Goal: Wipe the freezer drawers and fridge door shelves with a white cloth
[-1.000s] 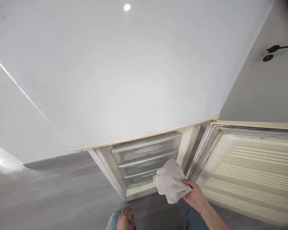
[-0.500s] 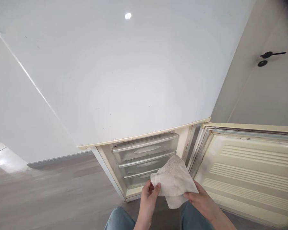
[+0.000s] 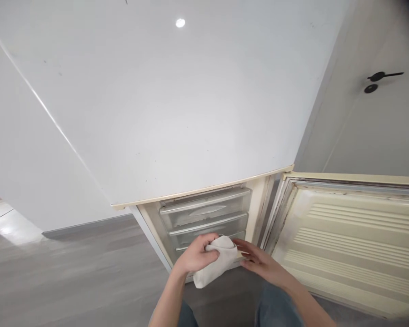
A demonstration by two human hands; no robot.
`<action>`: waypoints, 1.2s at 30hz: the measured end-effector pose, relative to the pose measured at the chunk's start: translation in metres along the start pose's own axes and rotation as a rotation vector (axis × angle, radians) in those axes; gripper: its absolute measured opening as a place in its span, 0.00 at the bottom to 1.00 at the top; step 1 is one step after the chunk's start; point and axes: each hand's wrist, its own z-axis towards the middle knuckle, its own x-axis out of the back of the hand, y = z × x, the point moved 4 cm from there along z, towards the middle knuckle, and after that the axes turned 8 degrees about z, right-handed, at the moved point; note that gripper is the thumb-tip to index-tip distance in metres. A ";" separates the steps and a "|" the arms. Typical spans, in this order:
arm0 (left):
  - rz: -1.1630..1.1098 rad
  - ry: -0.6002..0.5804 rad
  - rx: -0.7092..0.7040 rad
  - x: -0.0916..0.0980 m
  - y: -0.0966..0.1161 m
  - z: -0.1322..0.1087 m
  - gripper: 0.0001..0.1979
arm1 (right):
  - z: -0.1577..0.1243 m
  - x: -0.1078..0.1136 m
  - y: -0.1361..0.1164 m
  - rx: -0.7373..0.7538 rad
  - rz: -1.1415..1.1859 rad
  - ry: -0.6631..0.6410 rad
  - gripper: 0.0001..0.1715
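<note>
My left hand (image 3: 196, 255) grips a crumpled grey-white cloth (image 3: 218, 265) in front of the open freezer compartment. My right hand (image 3: 261, 264) is just right of the cloth, fingers spread and nothing in it, fingertips near the cloth's edge. Behind both hands are the stacked clear freezer drawers (image 3: 204, 215). The open freezer door (image 3: 354, 231) swings out to the right, its yellowed ribbed inner liner facing me.
The closed white upper fridge door (image 3: 163, 104) fills the view above the drawers. A grey room door with a black handle (image 3: 383, 76) stands at the right. Grey wood floor (image 3: 82, 277) spreads to the left. My jeans-clad knees (image 3: 276, 309) are at the bottom edge.
The cloth passed from my right hand to my left. My left hand rose from my knee, took the cloth and bunched it. My right hand let go and opened.
</note>
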 end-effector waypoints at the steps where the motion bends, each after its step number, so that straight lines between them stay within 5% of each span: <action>1: 0.043 -0.012 -0.007 0.003 0.001 0.000 0.06 | 0.005 -0.008 -0.002 -0.014 0.061 -0.059 0.37; 5: 0.104 -0.051 -0.024 0.015 0.000 -0.004 0.06 | 0.015 -0.026 0.002 -0.110 0.289 -0.126 0.28; 9: 0.026 0.017 0.054 0.024 -0.007 -0.013 0.18 | 0.013 -0.022 0.003 -0.131 0.515 0.029 0.15; 12: 0.030 0.052 0.088 0.023 -0.010 -0.017 0.25 | 0.006 -0.017 -0.015 -0.012 0.636 0.096 0.14; 22: 0.214 -0.069 0.058 -0.001 -0.002 0.002 0.15 | 0.004 -0.002 -0.042 0.070 0.558 0.091 0.27; 27: -0.284 -0.109 -0.073 0.001 -0.007 0.001 0.09 | 0.001 0.006 -0.046 0.004 0.501 0.194 0.27; 31: -0.769 0.037 -0.078 0.002 -0.016 0.004 0.03 | 0.000 -0.002 -0.045 -0.034 0.445 0.168 0.23; 36: -1.008 0.132 -0.056 -0.002 -0.009 0.008 0.04 | 0.001 -0.024 -0.027 -0.069 0.521 0.074 0.14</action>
